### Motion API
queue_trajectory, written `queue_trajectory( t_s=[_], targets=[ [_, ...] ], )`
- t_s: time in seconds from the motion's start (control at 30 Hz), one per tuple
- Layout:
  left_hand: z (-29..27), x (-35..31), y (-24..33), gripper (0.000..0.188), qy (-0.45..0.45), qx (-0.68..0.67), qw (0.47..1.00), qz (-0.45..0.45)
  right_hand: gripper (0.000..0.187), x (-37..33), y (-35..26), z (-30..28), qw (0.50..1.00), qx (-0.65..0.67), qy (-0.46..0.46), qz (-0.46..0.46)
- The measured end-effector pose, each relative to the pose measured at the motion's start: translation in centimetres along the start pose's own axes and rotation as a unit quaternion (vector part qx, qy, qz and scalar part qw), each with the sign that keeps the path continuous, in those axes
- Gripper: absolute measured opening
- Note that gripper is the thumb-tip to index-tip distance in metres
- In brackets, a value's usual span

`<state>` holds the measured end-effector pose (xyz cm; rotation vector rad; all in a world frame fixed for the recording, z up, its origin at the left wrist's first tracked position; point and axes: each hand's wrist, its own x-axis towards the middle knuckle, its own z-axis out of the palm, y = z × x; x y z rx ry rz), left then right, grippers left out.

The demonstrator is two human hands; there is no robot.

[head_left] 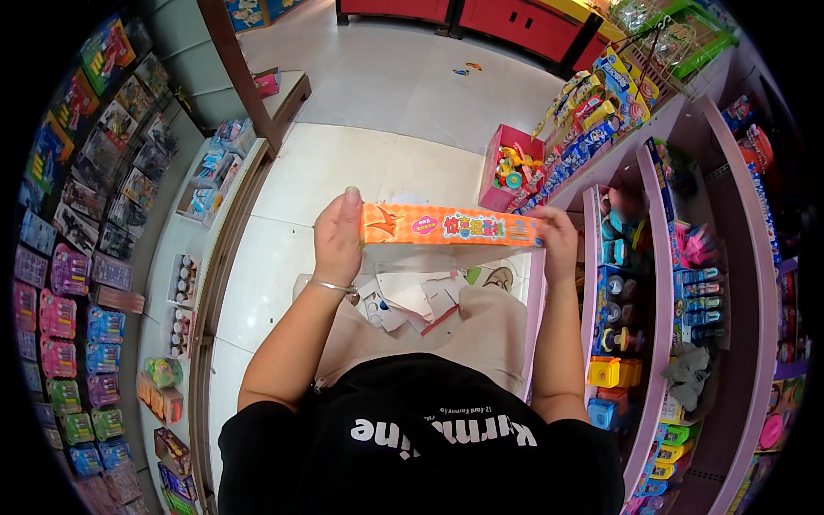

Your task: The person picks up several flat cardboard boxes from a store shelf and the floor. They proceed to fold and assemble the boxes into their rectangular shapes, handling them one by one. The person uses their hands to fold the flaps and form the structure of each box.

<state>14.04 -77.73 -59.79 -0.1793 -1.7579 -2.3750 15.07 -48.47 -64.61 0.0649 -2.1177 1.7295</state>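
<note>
Between my two hands is a flat cardboard box [429, 225] with an orange checked, printed side and a plain pale face below it. My left hand [339, 233] grips its left end, thumb pointing up, a bracelet on the wrist. On the right end, my right hand [556, 239] has its fingers closed round the corner. The box is held level above my lap, clear of the floor. Torn pieces of white cardboard [407, 297] lie on the floor beneath it, between my legs.
Purple shelves [657, 283] of small toys rise close on my right. A pink box of small toys [513, 163] stands ahead of them. On my left are a low white shelf [172, 292] and hanging toy packs [64, 292]. Red cabinets [515, 33] line the far side.
</note>
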Motion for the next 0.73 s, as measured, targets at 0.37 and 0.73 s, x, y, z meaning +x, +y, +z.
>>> queue_trajectory(
  t_s=[0.37, 0.73],
  targets=[
    [2.5, -1.8, 0.8, 0.033, -0.103, 0.369, 0.879, 0.285, 0.039, -3.5, -8.5, 9.7, 0.963, -0.2, -0.052, -0.171],
    [-2.0, 0.1, 2.5, 0.031, -0.192, 0.485, 0.835, 0.176, 0.041, -2.6, -7.1, 1.6, 0.96, 0.278, -0.016, -0.009]
  ],
)
